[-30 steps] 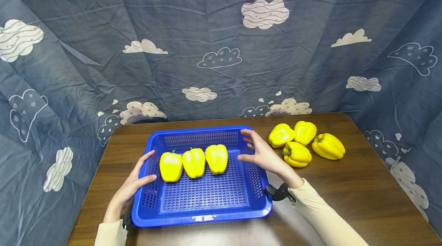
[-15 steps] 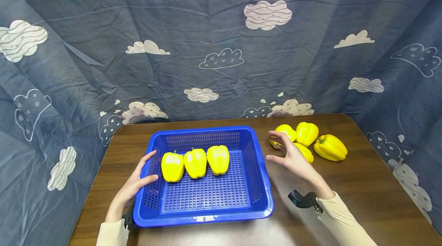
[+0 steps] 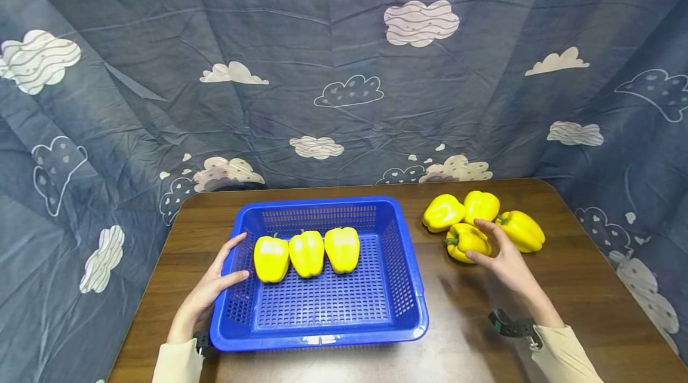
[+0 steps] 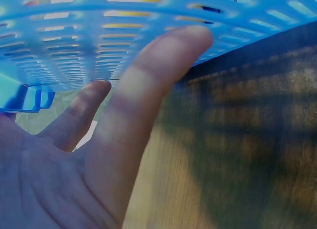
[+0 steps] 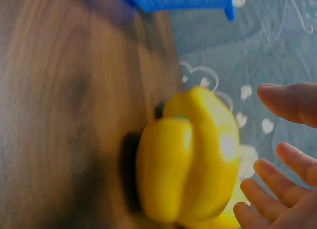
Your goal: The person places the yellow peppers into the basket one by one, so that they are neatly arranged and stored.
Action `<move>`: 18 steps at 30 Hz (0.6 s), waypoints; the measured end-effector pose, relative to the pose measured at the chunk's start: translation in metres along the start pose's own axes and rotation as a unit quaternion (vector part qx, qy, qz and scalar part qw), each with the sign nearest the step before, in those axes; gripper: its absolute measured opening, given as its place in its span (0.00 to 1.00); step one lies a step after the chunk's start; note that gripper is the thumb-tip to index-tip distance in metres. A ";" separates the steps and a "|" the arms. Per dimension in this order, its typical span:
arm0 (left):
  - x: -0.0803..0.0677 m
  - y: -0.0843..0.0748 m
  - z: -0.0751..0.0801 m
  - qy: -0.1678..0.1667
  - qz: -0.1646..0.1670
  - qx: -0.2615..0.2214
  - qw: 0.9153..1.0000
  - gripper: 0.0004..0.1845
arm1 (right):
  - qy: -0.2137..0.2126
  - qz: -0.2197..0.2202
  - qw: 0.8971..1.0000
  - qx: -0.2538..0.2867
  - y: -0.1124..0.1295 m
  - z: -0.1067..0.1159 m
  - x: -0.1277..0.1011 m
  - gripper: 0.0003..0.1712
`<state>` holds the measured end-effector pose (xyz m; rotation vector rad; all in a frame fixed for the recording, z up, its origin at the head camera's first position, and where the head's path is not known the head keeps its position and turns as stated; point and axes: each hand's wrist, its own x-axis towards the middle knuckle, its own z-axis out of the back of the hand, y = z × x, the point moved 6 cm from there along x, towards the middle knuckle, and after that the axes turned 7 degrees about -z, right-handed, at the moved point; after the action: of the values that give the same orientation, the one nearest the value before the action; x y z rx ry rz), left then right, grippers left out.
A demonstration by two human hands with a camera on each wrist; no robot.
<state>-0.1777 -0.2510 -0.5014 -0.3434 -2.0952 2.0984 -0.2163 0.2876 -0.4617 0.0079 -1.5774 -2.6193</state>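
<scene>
Now our right hand [image 3: 505, 263] reaches the nearest yellow pepper [image 3: 466, 241] of four lying on the wooden table [image 3: 564, 287], right of the blue basket [image 3: 322, 335]; our fingers [image 5: 277, 189] are spread apart around it, not yet closed. Our left hand [image 3: 206, 293] rests with straight fingers against the basket's left wall, beside three peppers [image 3: 306, 253] inside.
</scene>
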 end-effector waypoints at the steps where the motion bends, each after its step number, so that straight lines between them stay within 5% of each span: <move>1: 0.000 0.000 0.000 0.000 -0.001 -0.001 1.000 0.41 | -0.003 -0.009 1.000 -0.002 -0.005 0.002 -0.001 0.39; 8: 0.000 0.000 0.000 0.002 -0.004 -0.011 1.000 0.41 | -0.003 -0.061 0.998 -0.015 -0.028 0.010 -0.003 0.43; 18: 0.001 0.000 0.000 0.002 -0.006 -0.017 1.000 0.41 | 0.001 -0.060 0.998 -0.014 -0.036 0.007 -0.005 0.41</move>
<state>-0.1783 -0.2507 -0.5011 -0.3398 -2.1268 2.0563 -0.2140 0.3106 -0.4902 0.1072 -1.5850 -2.7295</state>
